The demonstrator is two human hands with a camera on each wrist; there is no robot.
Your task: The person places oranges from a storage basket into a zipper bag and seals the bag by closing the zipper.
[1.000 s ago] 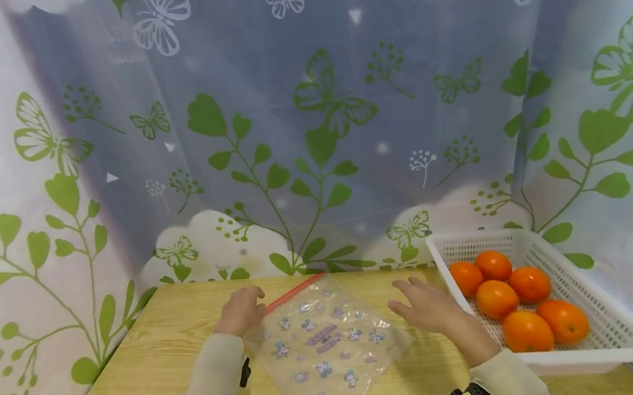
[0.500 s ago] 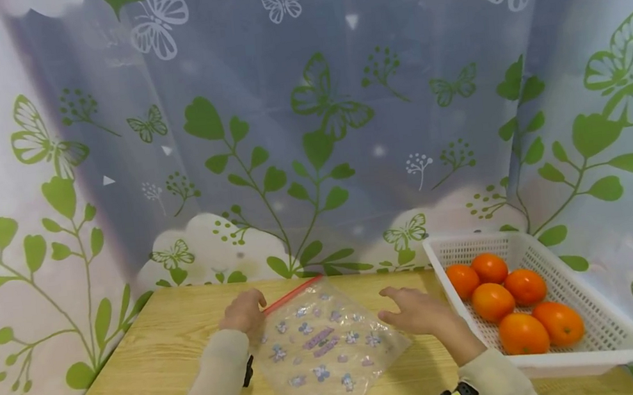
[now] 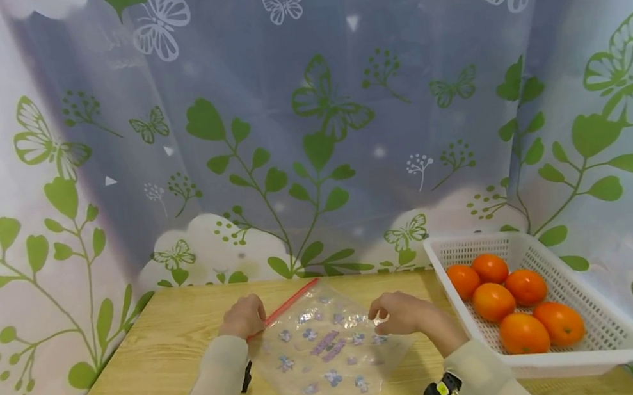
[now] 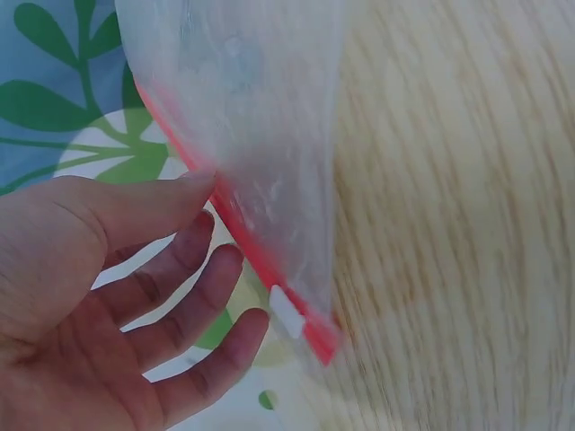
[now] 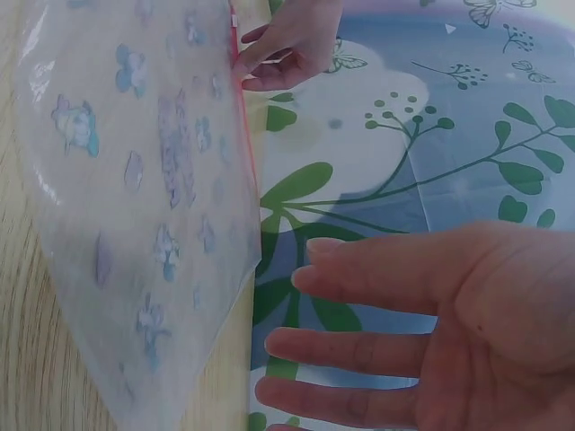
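A clear zip bag (image 3: 324,377) with a small blue and purple print lies on the wooden table, its red zip strip (image 3: 291,300) running along the far left edge. My left hand (image 3: 241,318) pinches this strip between thumb and fingertips; in the left wrist view a white slider (image 4: 287,312) sits on the strip just beyond the fingers. Over the bag's right part is my right hand (image 3: 402,312), fingers bent loosely. From the right wrist view, that hand (image 5: 431,341) has nothing between thumb and fingers, and a gap shows between its fingertips and the bag.
On the right stands a white perforated plastic basket (image 3: 600,357) holding several oranges (image 3: 492,302). A curtain (image 3: 267,164) printed with butterflies and leaves encloses the table (image 3: 155,369) at the back and sides. Both wrists carry small black devices.
My right hand has moved left over the bag, and its fingers have bent more. The left hand keeps its grip on the zip strip, and the bag has shifted slightly.
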